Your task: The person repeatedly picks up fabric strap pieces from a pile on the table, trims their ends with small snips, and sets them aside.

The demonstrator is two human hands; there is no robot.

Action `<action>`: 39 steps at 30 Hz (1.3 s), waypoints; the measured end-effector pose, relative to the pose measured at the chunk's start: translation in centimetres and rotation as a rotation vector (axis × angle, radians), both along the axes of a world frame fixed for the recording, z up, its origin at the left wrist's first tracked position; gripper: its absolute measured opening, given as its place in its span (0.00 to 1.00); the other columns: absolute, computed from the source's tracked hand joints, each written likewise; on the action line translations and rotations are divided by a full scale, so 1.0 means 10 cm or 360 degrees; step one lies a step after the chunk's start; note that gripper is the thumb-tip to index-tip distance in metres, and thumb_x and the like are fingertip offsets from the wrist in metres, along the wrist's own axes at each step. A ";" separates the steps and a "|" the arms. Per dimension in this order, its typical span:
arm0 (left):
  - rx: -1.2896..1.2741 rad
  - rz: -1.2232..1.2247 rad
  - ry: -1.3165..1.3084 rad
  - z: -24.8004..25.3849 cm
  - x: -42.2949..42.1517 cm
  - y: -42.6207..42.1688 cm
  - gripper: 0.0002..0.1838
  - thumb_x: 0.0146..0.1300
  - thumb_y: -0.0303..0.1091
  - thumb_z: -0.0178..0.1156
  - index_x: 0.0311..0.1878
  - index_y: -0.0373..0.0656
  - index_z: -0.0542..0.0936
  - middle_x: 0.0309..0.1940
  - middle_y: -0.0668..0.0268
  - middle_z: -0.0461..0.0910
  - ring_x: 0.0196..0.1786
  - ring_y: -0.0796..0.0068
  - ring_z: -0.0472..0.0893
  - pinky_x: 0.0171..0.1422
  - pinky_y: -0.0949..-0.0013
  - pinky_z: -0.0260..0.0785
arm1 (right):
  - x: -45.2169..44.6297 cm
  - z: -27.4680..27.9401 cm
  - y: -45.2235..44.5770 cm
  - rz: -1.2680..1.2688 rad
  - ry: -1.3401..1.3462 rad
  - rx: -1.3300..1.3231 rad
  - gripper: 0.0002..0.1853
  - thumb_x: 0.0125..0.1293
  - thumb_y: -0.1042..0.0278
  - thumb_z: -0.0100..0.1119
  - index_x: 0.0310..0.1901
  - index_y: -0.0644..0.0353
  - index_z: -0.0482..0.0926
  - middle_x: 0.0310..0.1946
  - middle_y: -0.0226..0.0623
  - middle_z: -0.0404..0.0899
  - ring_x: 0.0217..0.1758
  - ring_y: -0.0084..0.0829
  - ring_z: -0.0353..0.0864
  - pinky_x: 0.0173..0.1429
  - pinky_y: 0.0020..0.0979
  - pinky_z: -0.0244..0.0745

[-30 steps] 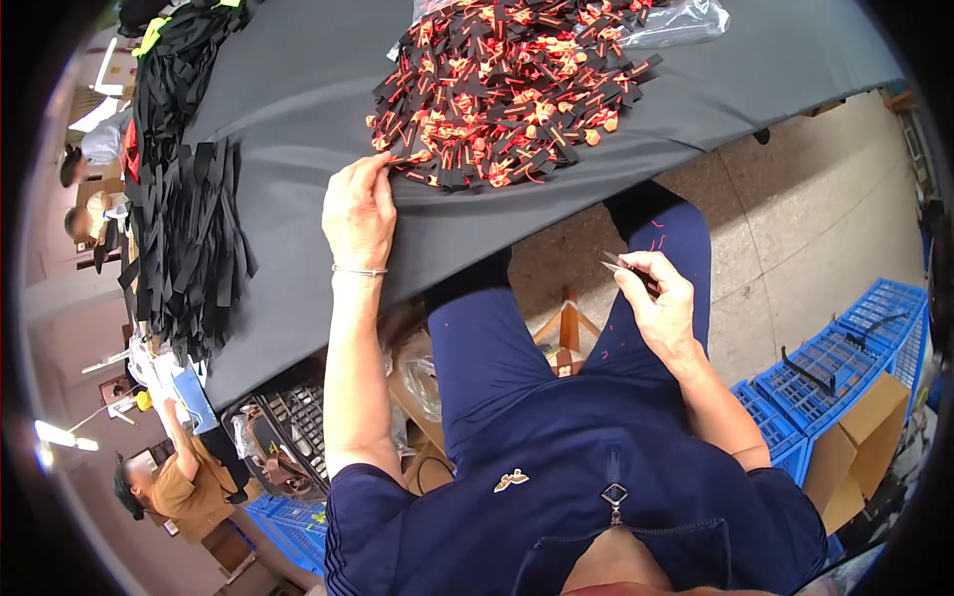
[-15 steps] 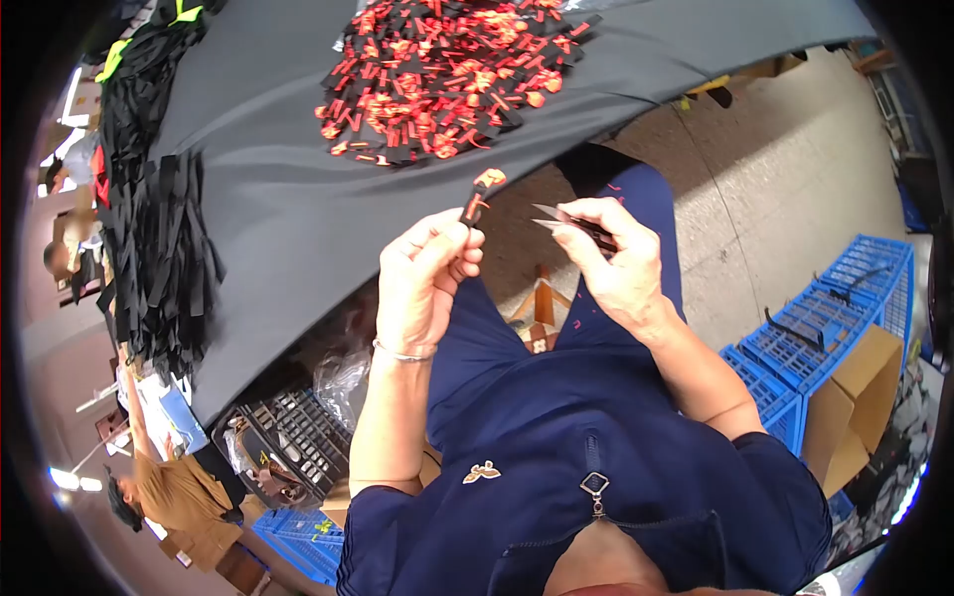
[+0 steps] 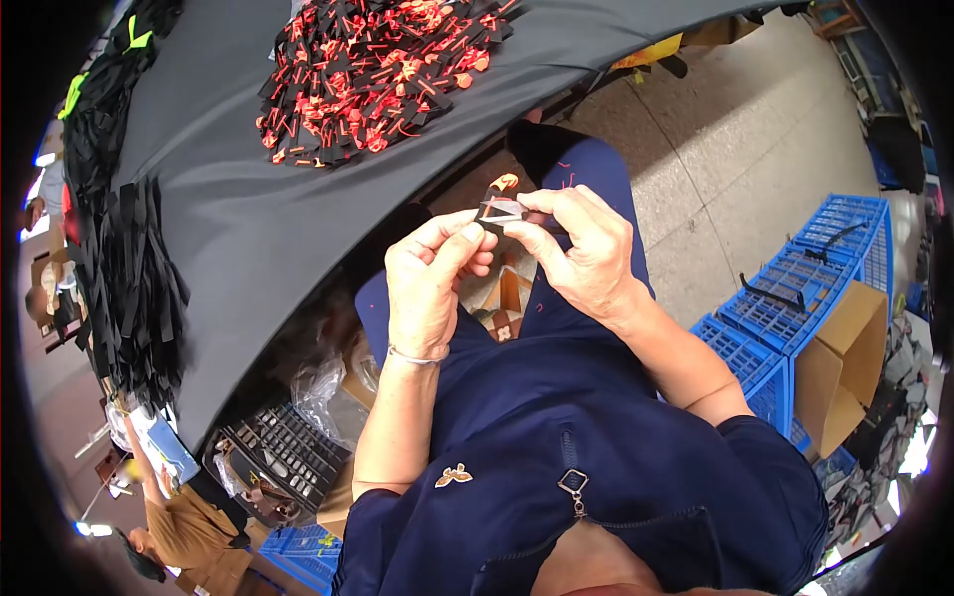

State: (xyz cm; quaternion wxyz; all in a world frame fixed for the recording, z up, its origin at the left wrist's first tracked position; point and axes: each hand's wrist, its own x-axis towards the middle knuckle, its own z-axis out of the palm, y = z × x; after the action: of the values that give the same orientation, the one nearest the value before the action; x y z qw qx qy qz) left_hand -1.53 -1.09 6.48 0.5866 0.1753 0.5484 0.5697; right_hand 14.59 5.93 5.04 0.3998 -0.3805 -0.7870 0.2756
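My left hand (image 3: pixel 427 273) pinches a small black fabric tab (image 3: pixel 488 212) between thumb and fingers; the tab has a bright orange-red end sticking up. In my right hand (image 3: pixel 588 248) is a pair of thread snips (image 3: pixel 510 208), gripped between thumb and fingers. Its pointed blades lie against or just over the tab, and I cannot tell whether they touch it. Both hands are close together above my lap. Beyond them, a large pile of similar black and orange-red tabs (image 3: pixel 383 84) lies on the black-covered table (image 3: pixel 288 238).
Black strips (image 3: pixel 134 288) hang over the table's left side. Blue plastic crates (image 3: pixel 775 318) and an open cardboard box (image 3: pixel 845 363) stand at right. A black crate (image 3: pixel 283 452) and clear plastic (image 3: pixel 323 397) are at lower left. Another person (image 3: pixel 184 526) is at far left.
My right hand has moved left with the snips, bringing the blades from apart to the tab in my left hand. The view has shifted, so the table and pile sit further left.
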 end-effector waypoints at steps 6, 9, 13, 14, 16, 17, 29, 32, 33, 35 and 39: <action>-0.0030 -0.0049 0.0059 -0.02 -0.05 0.03 0.11 0.63 0.29 0.62 0.45 0.32 0.81 0.31 0.64 0.83 0.29 0.82 0.79 0.36 0.79 0.72 | -0.01 -0.07 0.06 0.0009 -0.0029 0.0167 0.11 0.51 0.70 0.73 0.35 0.58 0.81 0.26 0.33 0.81 0.25 0.32 0.77 0.30 0.30 0.70; -0.0058 -0.0091 0.0171 0.00 -0.07 0.07 0.10 0.63 0.29 0.62 0.44 0.33 0.81 0.30 0.64 0.83 0.29 0.82 0.79 0.36 0.79 0.72 | -0.02 -0.09 0.09 -0.0008 -0.0063 0.0214 0.09 0.52 0.66 0.72 0.32 0.54 0.81 0.24 0.28 0.79 0.24 0.29 0.76 0.27 0.29 0.70; -0.0118 -0.0127 0.0112 0.00 -0.12 0.10 0.10 0.62 0.29 0.62 0.44 0.32 0.81 0.29 0.64 0.83 0.28 0.82 0.78 0.35 0.80 0.72 | -0.02 -0.11 0.12 0.0023 -0.0105 0.0250 0.09 0.52 0.66 0.72 0.32 0.54 0.80 0.23 0.29 0.79 0.24 0.31 0.76 0.27 0.29 0.70; -0.0134 -0.0126 0.0062 -0.01 -0.13 0.11 0.10 0.62 0.28 0.62 0.44 0.32 0.81 0.29 0.64 0.83 0.27 0.82 0.78 0.35 0.80 0.72 | -0.02 -0.11 0.12 0.0025 -0.0106 0.0255 0.09 0.52 0.65 0.72 0.32 0.54 0.80 0.23 0.29 0.78 0.24 0.31 0.75 0.27 0.29 0.70; -0.0148 -0.0128 -0.0023 -0.04 -0.14 0.12 0.10 0.62 0.28 0.62 0.44 0.32 0.82 0.29 0.65 0.83 0.27 0.82 0.78 0.35 0.80 0.72 | -0.02 -0.12 0.13 0.0069 -0.0106 0.0024 0.08 0.56 0.66 0.70 0.33 0.56 0.81 0.23 0.29 0.79 0.25 0.28 0.76 0.29 0.27 0.72; -0.0144 -0.0130 -0.0058 -0.07 -0.14 0.13 0.10 0.62 0.28 0.62 0.43 0.32 0.81 0.28 0.65 0.83 0.27 0.81 0.78 0.34 0.80 0.72 | -0.02 -0.12 0.14 0.0090 -0.0105 -0.0088 0.07 0.58 0.67 0.69 0.34 0.57 0.81 0.24 0.29 0.79 0.25 0.26 0.77 0.30 0.27 0.73; 0.0632 -0.0183 0.2130 -0.18 0.08 0.08 0.09 0.52 0.18 0.65 0.38 0.39 0.85 0.30 0.61 0.84 0.29 0.74 0.81 0.37 0.74 0.73 | -0.17 -0.27 0.22 0.0173 0.0637 -0.1717 0.12 0.62 0.69 0.68 0.43 0.64 0.79 0.31 0.26 0.79 0.37 0.12 0.75 0.42 0.18 0.72; 0.0646 -0.0154 0.2102 -0.29 0.09 0.03 0.08 0.57 0.21 0.65 0.40 0.38 0.85 0.32 0.62 0.85 0.31 0.75 0.82 0.37 0.75 0.74 | -0.16 -0.27 0.22 0.0264 0.0657 -0.1578 0.09 0.64 0.73 0.64 0.43 0.65 0.78 0.35 0.27 0.79 0.41 0.15 0.76 0.49 0.20 0.73; 0.0416 -0.0104 0.1684 -0.27 0.12 0.01 0.08 0.59 0.22 0.64 0.41 0.37 0.84 0.32 0.63 0.85 0.32 0.76 0.82 0.38 0.75 0.74 | -0.15 -0.25 0.22 0.0273 0.0641 -0.1554 0.08 0.64 0.74 0.63 0.44 0.65 0.78 0.36 0.28 0.79 0.42 0.15 0.76 0.51 0.21 0.74; -0.0024 -0.0003 0.0834 -0.24 0.19 -0.04 0.08 0.63 0.26 0.63 0.44 0.36 0.83 0.34 0.63 0.85 0.33 0.78 0.82 0.39 0.76 0.75 | -0.14 -0.30 0.21 0.0293 0.0663 -0.1479 0.08 0.65 0.76 0.61 0.45 0.65 0.78 0.37 0.28 0.79 0.43 0.16 0.77 0.52 0.22 0.74; -0.0183 -0.0102 0.0140 -0.31 0.07 -0.06 0.10 0.65 0.29 0.61 0.46 0.34 0.80 0.33 0.64 0.83 0.32 0.80 0.81 0.39 0.77 0.76 | -0.12 -0.33 0.20 0.0357 0.0728 -0.1357 0.10 0.64 0.78 0.61 0.47 0.64 0.77 0.38 0.29 0.78 0.43 0.17 0.77 0.52 0.23 0.75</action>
State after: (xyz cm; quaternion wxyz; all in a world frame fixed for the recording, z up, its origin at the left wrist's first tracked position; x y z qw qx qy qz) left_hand -0.81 -1.68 3.37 0.5889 0.1839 0.5994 0.5099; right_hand 13.36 7.89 1.73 0.3390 -0.3527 -0.5324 0.6908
